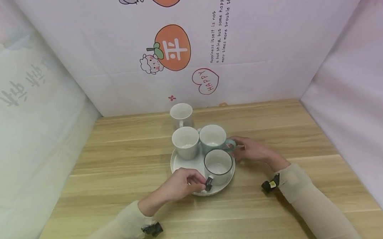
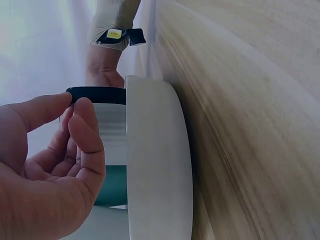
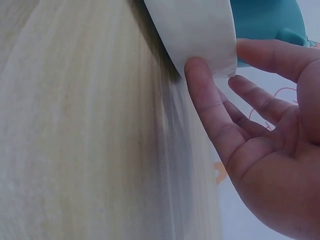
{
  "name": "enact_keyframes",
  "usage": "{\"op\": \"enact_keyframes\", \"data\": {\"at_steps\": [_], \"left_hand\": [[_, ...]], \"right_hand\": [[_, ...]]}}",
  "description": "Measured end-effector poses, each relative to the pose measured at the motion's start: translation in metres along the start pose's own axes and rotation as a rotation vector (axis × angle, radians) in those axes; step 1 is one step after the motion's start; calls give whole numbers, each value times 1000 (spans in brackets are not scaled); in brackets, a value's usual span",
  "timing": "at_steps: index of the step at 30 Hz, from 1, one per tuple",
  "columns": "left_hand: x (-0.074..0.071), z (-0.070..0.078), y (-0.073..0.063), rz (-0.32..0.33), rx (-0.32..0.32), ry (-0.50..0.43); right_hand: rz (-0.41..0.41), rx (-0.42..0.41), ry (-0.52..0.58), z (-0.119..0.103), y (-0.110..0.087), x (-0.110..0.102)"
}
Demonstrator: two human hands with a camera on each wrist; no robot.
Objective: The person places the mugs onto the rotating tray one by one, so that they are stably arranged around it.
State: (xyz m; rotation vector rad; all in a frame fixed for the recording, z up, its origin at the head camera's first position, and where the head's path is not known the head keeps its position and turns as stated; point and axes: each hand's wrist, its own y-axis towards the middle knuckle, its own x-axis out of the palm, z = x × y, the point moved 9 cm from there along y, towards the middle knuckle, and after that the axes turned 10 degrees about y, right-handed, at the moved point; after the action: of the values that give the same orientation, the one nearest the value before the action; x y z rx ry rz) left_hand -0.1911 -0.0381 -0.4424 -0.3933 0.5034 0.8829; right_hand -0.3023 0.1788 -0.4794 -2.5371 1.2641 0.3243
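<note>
My left hand (image 1: 184,184) pinches the black-tipped handle (image 1: 209,183) of a white mug with a dark rim (image 1: 218,164) between thumb and index finger. That mug stands upright on a round white plate (image 1: 176,163) with a raised rim. At the plate's right side is my right hand (image 1: 252,149), its thumb on the outer wall (image 3: 207,35) and its index finger at the rim. Close to that hand, a teal mug (image 1: 212,145) sits on the plate, handle pointing right. A plain white mug (image 1: 187,148) shares the plate at its left.
Another white mug (image 1: 181,114) stands on the wooden table (image 1: 123,165) behind the plate, its handle facing forward. A printed white cloth (image 1: 122,72) hangs behind the table, and pale cloth flanks both sides. Each wrist wears a small black camera (image 1: 152,229).
</note>
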Motion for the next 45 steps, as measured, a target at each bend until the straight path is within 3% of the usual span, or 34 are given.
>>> {"op": "enact_keyframes", "data": {"at_steps": [18,29,33,39,45], "left_hand": [[12,2,6,5,4,-38],[13,3,5,9,3,-48],[10,3,4,10,8,-60],[1,3,2,39,36,21],[-12,-2,-2,52,6,37]], "right_hand": [[6,-5,-19,-2,-1,0],[11,12,-17,-1,-1,0],[11,8,-26,-1,-1,0],[4,-2,1,0,-1,0],[-1,-5,-9,0,-1,0]]}}
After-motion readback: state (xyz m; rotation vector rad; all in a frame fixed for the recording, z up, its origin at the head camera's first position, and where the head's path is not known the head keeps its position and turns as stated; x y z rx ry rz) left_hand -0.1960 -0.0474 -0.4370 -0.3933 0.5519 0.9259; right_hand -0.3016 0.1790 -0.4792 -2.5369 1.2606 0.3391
